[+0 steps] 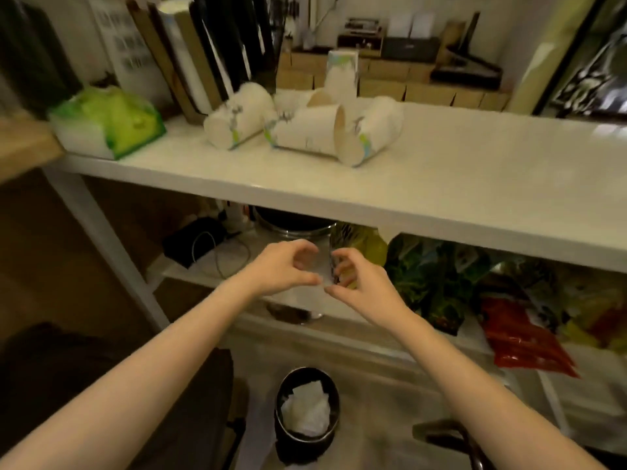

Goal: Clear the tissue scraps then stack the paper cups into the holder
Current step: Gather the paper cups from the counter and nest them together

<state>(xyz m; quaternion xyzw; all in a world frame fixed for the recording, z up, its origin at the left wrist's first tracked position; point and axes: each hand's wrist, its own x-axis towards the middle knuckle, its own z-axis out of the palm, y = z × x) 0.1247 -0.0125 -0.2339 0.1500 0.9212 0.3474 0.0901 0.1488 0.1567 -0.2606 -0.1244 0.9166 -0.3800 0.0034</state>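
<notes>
The left hand and right hand meet below the front edge of the white worktop, fingers curled and thumbs nearly touching around a pale, blurred tissue scrap; how firmly each grips it cannot be told. Directly beneath, on the floor, a dark round bin already holds crumpled white tissue. On the worktop several paper cups lie on their sides, touching one another, with an upright stack of cups just behind them. Their green and blue print is too blurred to read. A green tissue pack lies at the worktop's left end; its lettering is illegible.
</notes>
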